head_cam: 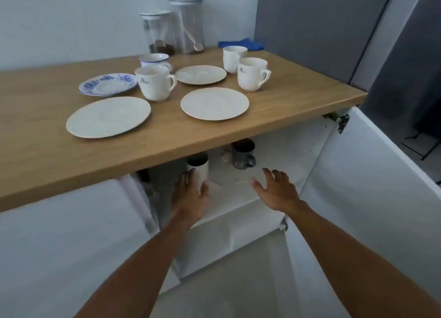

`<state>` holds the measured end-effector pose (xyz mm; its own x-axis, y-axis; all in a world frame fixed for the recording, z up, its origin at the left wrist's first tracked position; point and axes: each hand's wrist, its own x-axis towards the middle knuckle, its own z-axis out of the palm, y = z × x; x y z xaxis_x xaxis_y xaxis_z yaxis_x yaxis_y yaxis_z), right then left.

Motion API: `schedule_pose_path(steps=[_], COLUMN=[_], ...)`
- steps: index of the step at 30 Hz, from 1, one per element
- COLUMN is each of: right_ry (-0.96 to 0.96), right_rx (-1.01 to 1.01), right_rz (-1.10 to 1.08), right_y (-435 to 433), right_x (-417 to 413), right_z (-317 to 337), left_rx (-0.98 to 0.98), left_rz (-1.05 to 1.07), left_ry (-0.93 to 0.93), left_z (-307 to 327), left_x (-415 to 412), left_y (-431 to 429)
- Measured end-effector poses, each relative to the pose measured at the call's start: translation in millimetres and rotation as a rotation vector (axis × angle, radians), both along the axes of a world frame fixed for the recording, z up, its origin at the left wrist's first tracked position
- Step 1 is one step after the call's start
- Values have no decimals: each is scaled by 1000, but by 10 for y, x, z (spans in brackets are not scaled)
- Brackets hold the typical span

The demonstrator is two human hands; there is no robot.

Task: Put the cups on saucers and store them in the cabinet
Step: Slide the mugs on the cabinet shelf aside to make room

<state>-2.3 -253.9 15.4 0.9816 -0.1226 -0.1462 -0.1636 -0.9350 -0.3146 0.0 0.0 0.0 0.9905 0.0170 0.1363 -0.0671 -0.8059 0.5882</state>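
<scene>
Several cups stand on the wooden counter (286,107): a blue-rimmed cup (155,60), a white cup (156,83) in front of it, and two white cups (232,57) (253,75) at the right. Among them lie a blue-patterned saucer (107,84) and three white saucers (108,117) (214,104) (201,74). Both hands reach into the open cabinet (317,155) below. My left hand (191,196) wraps a white mug (199,168) with a dark inside on the shelf. My right hand (274,191) hovers with fingers spread, holding nothing, beside a white plate (229,178).
A dark mug (243,155) stands deeper in the cabinet. The cabinet's right door (370,181) is swung open toward me. Two clear jars (158,33) (188,23) and a blue cloth (243,44) sit at the back of the counter. A grey wall rises at the right.
</scene>
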Motion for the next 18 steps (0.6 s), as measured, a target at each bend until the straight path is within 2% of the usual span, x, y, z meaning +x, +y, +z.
schedule_pose_path(steps=[3, 8, 14, 16, 18], right_ry=[-55, -191, -281, -290, -274], right_rx=[35, 206, 429, 479, 620], right_rz=[-24, -84, -76, -105, -146], right_y=[-59, -106, -73, -56, -41], right_x=[303, 773, 1049, 1076, 1091], right_z=[-347, -750, -884, -893, -896], left_rx=[-139, -344, -385, -411, -472], left_rz=[125, 238, 241, 228, 219], left_ry=[-162, -178, -289, -287, -252], left_z=[-312, -766, -998, -1028, -1047], left_x=[248, 577, 805, 835, 867], left_y=[-20, -77, -80, -65, -89])
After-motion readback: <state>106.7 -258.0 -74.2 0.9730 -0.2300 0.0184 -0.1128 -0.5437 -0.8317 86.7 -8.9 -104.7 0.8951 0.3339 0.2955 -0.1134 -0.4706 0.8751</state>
